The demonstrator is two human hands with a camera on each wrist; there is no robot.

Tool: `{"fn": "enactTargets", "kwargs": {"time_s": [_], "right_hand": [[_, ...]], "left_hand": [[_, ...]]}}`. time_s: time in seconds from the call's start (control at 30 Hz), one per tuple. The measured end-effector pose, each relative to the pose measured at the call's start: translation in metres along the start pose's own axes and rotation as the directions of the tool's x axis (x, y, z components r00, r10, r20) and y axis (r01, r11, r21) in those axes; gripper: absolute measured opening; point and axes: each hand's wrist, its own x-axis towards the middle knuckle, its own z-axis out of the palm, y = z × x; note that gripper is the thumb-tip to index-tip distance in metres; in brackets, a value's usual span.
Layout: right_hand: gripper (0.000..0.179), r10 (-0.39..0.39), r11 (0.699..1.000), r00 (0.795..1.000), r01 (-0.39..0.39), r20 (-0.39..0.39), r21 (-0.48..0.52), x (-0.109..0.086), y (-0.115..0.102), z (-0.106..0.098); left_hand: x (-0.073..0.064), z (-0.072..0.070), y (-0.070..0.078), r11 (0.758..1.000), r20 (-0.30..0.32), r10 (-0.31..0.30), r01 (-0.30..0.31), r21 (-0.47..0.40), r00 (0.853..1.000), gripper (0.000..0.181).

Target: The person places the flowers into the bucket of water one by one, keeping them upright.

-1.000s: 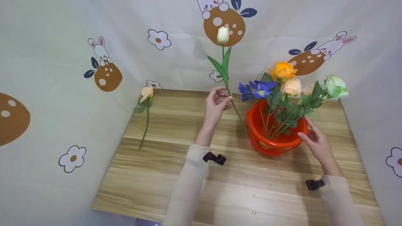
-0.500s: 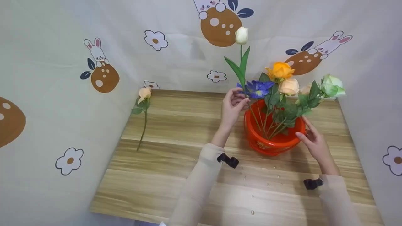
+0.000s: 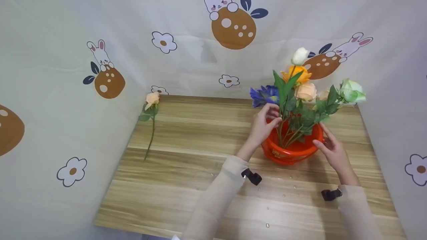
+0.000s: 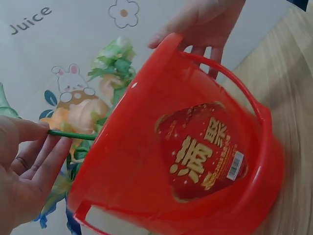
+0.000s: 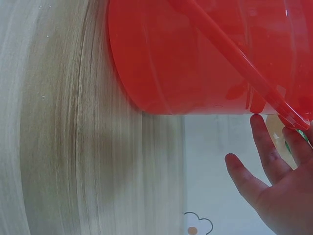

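Note:
In the head view my left hand [image 3: 264, 125] pinches the green stem of a white tulip [image 3: 300, 56] over the left rim of a red bucket [image 3: 289, 156]. The stem [image 4: 73, 134] crosses into the bucket's mouth in the left wrist view; its lower end is hidden there. At the bucket's right rim rests my right hand [image 3: 335, 153], touching it with fingers spread and fairly straight [image 5: 274, 181]. Inside the bucket stand a blue flower [image 3: 263, 96], an orange rose [image 3: 302, 76], peach roses [image 3: 305, 92] and a pale green rose [image 3: 352, 90].
A single peach rose [image 3: 152, 100] with a long stem lies at the left of the wooden table [image 3: 186, 160]. Small clear drops [image 3: 267, 225] dot the table near the front. A printed cloth [image 3: 196, 63] stands around the back and sides.
My left hand has carried the tulip rightward from beside the bucket to over it, then lowered it so the stem is inside among the other flowers. My right hand has stayed at the rim.

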Motion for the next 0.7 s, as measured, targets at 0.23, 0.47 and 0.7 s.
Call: {"fn": "enactTargets", "kwargs": {"time_s": [0.23, 0.47, 0.7], "right_hand": [[0.061, 0.007, 1.0, 1.0, -0.007, -0.006, -0.013, 0.0, -0.001, 0.0], [0.062, 0.007, 1.0, 1.0, -0.007, -0.019, 0.016, 0.003, 0.008, 0.001], [0.06, 0.003, 0.998, 0.998, 0.0, -0.057, 0.055, 0.005, 0.023, 0.002]], "left_hand": [[-0.001, 0.017, 0.002, 0.973, 0.15, -0.001, -0.034, 0.23, 0.989, 0.027], [0.0, 0.032, 0.0, 0.904, 0.271, -0.09, -0.035, 0.425, 0.958, 0.023], [0.003, 0.045, -0.003, 0.802, 0.32, -0.235, -0.003, 0.597, 0.918, 0.018]]}}
